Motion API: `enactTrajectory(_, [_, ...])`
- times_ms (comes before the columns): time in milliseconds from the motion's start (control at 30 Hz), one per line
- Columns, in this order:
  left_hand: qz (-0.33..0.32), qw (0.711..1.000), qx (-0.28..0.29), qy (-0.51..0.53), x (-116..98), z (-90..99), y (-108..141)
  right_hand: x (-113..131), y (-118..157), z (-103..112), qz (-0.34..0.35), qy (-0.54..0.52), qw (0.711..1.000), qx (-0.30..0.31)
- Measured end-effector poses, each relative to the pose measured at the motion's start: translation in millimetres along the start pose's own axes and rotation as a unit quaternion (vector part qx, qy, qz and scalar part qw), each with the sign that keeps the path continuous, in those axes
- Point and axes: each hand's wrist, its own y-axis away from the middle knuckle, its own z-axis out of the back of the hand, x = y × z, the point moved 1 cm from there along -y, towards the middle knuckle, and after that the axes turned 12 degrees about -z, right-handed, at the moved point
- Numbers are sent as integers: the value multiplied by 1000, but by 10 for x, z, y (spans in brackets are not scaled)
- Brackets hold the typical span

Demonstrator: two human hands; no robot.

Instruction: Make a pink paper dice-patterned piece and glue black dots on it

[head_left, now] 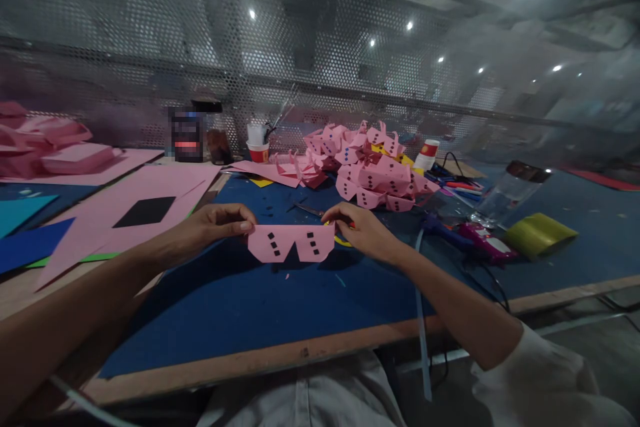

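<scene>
Stretched between my two hands is a pink paper cutout (291, 240) with a notch in its lower edge and two slanting rows of small black squares. My left hand (220, 223) pinches its upper left corner between thumb and fingers. At the opposite upper corner, my right hand (367, 230) grips the paper. The cutout is held above the blue table top (280, 313). Scissors (307, 209) lie behind it, their yellow handle partly hidden by my right hand. A heap of similar pink paper pieces with black squares (375, 173) stands beyond my hands.
A purple glue gun (480, 240), a tilted clear jar (510, 193) and a yellow piece (540, 235) lie at the right. Pink sheets (185, 183) and a black paper piece (145, 211) cover the left. Paper cups (259, 152) stand along the mesh panel.
</scene>
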Motion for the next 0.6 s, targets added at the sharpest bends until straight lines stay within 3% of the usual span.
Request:
enactTrajectory(433, [11,1000,-19,6,-47,-33,-15,104,31,45,23,-44,999,-22])
enactTrajectory(600, [3,1000,-22,4,-82,-50,-4,124,36,12,34,3,999,-27])
